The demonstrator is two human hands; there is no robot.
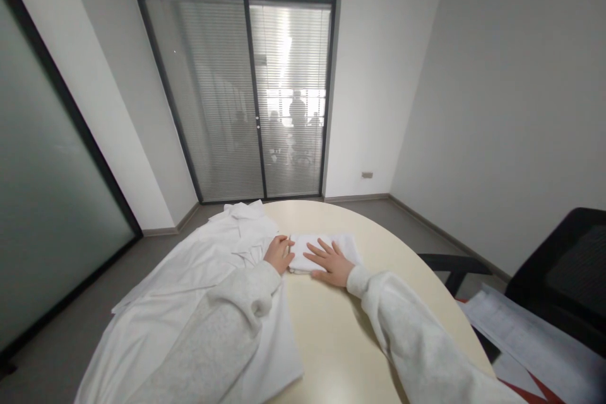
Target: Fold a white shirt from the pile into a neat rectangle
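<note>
Writing of any kind is not readable here: no label shows on the cloth, and the sheets of paper (530, 334) lying at the right edge carry nothing that can be made out at this size.

Down on the cream round table (331, 334), both hands are on a small folded white cloth (326, 247). The right hand (329, 262) lies flat on top of it, palm down, fingers spread wide and stretched out straight, pointing left and away across the fold; it grips nothing, it just presses. The left hand (280, 254) sits at the cloth's left end, fingers loosely curled with the tips touching the edge of the fold; whether it pinches that edge or only rests against it cannot be told from this angle.

The folded cloth lies near the far middle of the table, just right of a big white garment (189, 303) that is spread loosely over the table's left side, rumpled at its far end and hanging off the near left edge. The left forearm, in a pale fuzzy sleeve, lies across that garment. The right sleeve comes in from the lower right over bare tabletop.

A black office chair (563, 265) stands to the right, beside the papers. Beyond the table, a glass door with lowered blinds (246, 101) closes the room.
</note>
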